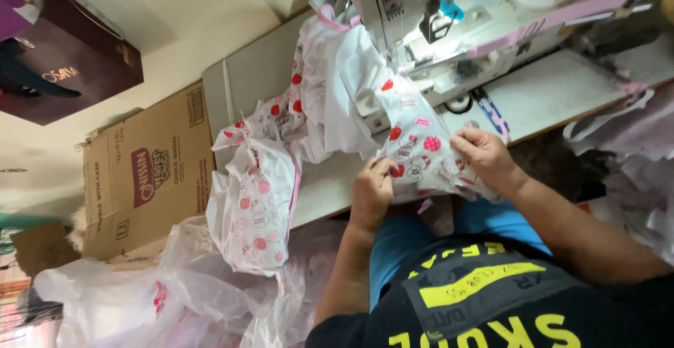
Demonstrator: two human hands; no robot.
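Note:
I sit at a sewing machine (449, 18) on a pale table (547, 95). A piece of white fabric with red strawberry prints (418, 144) lies under the needle area and runs toward me. My left hand (371, 192) pinches its near left edge. My right hand (484, 155) presses and grips its right edge. More of the same printed fabric with pink trim (316, 88) is heaped to the left of the machine, and a bundle of it (256, 208) hangs off the table's left end.
A brown cardboard box (151, 172) stands left of the table. Clear plastic bags with fabric (168, 299) lie on the floor below it. A dark maroon paper bag (77, 60) sits at the top left. More pale fabric (632, 172) piles at the right.

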